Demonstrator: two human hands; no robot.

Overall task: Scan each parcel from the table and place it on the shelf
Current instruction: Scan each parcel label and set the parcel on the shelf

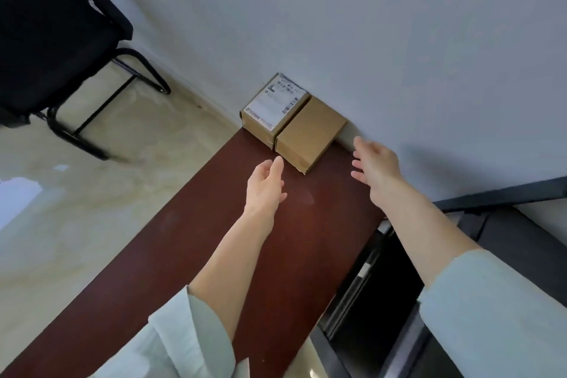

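Standing at the table's [196,255] far end, hard against the wall [399,40], are two parcels touching side by side: the labelled parcel [271,107], barcode upward and readable, then the plain parcel [308,135]. Left hand [265,186] extended, fingers straight and apart, tips just short of the plain parcel. Right hand [376,164] likewise spread, empty, near its other side. Judgement: a two-handed lift is being set up.

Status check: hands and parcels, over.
Both hands open, left hand and right hand flanking the plain box, no grip. Labelled box beside it against the wall. Nothing in the way.
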